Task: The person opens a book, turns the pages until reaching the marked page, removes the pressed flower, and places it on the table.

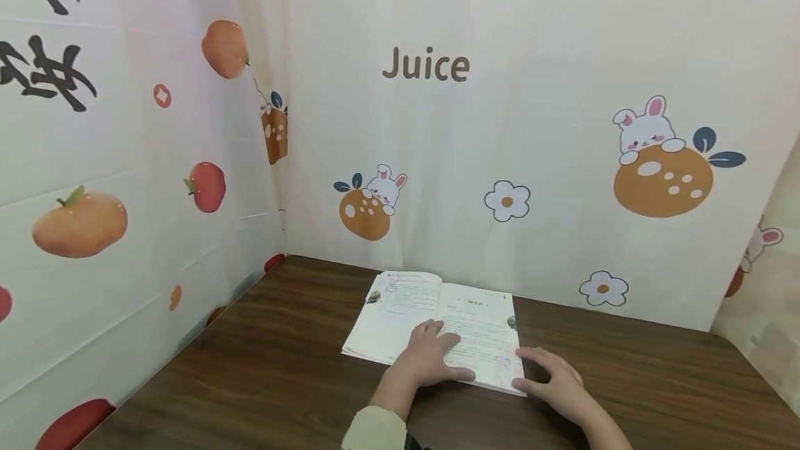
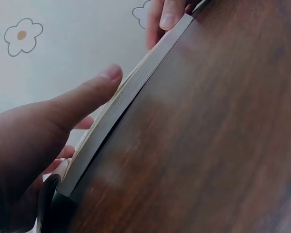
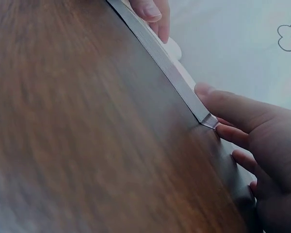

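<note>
Resting flat, the left hand (image 1: pixel 431 356) lies on the open book (image 1: pixel 400 314) with fingers spread and nearly straight, palm down on the right-hand page near the spine; in the left wrist view its thumb (image 2: pixel 94 94) runs along the near page edge, nothing gripped. Right hand (image 1: pixel 556 377) sits at the book's near right corner, fingers loosely extended, fingertips (image 3: pixel 206 92) touching the corner edge of the page block; no curl round it that I can see, so contact only. Beyond both sets of fingers: a cream printed curtain (image 1: pixel 531 40) closes off the back and both sides, with the word "Juice", rabbits on oranges, flowers, and red and orange fruit to the left. Under the hands, a dark brown wood-grain table (image 1: pixel 262 373), with bare wood left, right and nearer the person than the fingers. Book: white pages, open flat, printed text on both pages, small coloured marks at the page corners, thin stack of leaves visible edge-on in both wrist views. Pale sleeve cuff (image 1: pixel 375 429) on the left forearm.
</note>
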The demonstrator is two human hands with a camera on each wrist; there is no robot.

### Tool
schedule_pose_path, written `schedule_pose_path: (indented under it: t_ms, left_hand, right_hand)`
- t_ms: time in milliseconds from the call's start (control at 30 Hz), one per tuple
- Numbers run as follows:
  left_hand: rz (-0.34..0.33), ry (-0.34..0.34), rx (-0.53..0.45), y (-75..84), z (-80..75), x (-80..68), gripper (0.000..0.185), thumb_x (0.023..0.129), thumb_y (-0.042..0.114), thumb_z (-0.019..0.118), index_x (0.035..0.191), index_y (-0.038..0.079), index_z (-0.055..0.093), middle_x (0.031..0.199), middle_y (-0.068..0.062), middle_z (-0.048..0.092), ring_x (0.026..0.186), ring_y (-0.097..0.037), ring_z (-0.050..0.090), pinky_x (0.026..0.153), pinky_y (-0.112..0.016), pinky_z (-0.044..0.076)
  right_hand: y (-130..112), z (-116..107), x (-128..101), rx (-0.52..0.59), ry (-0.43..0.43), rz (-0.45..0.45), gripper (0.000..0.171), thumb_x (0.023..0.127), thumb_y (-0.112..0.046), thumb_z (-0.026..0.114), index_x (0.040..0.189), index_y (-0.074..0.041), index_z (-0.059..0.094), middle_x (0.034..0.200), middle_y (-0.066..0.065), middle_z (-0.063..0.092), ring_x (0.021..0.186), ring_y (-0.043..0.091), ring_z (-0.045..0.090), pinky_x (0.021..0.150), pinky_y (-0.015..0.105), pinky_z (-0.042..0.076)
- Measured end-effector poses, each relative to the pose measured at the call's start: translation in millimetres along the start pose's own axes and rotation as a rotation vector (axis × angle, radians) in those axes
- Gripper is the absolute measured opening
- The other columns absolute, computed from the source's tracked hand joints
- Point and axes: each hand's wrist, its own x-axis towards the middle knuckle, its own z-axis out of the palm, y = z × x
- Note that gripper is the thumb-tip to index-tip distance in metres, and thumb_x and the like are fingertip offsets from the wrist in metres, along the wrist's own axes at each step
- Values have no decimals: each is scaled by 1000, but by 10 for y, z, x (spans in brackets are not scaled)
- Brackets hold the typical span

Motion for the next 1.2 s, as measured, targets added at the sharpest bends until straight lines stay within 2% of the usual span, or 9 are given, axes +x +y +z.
schedule_pose_path:
  t_ms: [133, 333, 567, 667, 767, 867, 1000, 1067, 1200]
  left_hand:
    - [3, -10, -11, -12, 11, 4, 83, 65, 73, 61, 130, 23, 53, 144, -11, 33, 134, -31, 24, 108, -46, 19]
    - [10, -2, -5, -13, 12, 6, 86, 61, 73, 64, 130, 23, 53, 144, -12, 34, 134, -32, 24, 108, -47, 19]
    - [13, -5, -1, -13, 17, 17, 85, 62, 73, 64, 129, 23, 55, 143, -11, 35, 134, -31, 24, 108, -47, 18]
    - [22, 13, -26, -13, 12, 18, 76, 66, 72, 62, 124, 23, 59, 141, -10, 40, 133, -32, 26, 107, -48, 19]
    - [44, 75, -72, -7, 4, 11, 58, 74, 65, 61, 114, 23, 66, 134, -7, 48, 130, -30, 32, 105, -49, 23]
    - [62, 147, -76, 15, 7, 0, 37, 83, 52, 59, 104, 24, 70, 128, -3, 53, 125, -26, 39, 102, -50, 27]
    - [77, 231, -24, 58, 28, 1, 21, 87, 38, 60, 98, 25, 72, 121, 2, 57, 119, -22, 45, 98, -55, 31]
    - [71, 305, -8, 74, 32, 13, 20, 86, 34, 61, 96, 21, 72, 114, 3, 61, 113, -20, 50, 95, -52, 36]
    - [33, 506, 27, 87, 22, 47, 23, 86, 32, 62, 94, 13, 73, 97, 3, 67, 95, -15, 59, 84, -36, 45]
  right_hand:
    - [-18, 9, 2, -27, 14, 11, 68, 74, -49, 71, 128, -11, 53, 136, 27, 40, 125, 50, 28, 92, 69, 16]
    - [-41, 38, 25, -69, 71, 4, 82, 73, -55, 69, 134, -6, 45, 131, 21, 48, 123, 47, 35, 92, 67, 22]
    - [-52, 50, 17, -87, 71, 13, 78, 75, -54, 66, 132, -4, 49, 133, 31, 41, 122, 51, 33, 92, 67, 20]
    - [-55, 49, 12, -86, 71, 18, 74, 78, -55, 63, 131, -4, 50, 134, 30, 41, 122, 51, 33, 92, 67, 19]
    - [-57, 47, 10, -59, 84, 18, 62, 86, -52, 55, 128, -6, 54, 133, 26, 45, 123, 47, 34, 93, 66, 19]
    - [-60, 45, 11, -26, 95, 9, 51, 94, -47, 44, 123, -8, 59, 131, 21, 49, 123, 45, 36, 93, 66, 18]
    - [-59, 43, 12, -3, 102, -1, 48, 97, -44, 38, 120, -10, 63, 130, 18, 52, 124, 44, 36, 93, 66, 17]
    - [-54, 42, 11, -2, 109, -9, 45, 96, -43, 41, 119, -11, 63, 129, 18, 52, 124, 43, 36, 92, 65, 18]
    - [-46, 41, 13, -1, 114, -25, 41, 95, -42, 46, 117, -12, 64, 128, 17, 53, 123, 42, 37, 91, 64, 18]
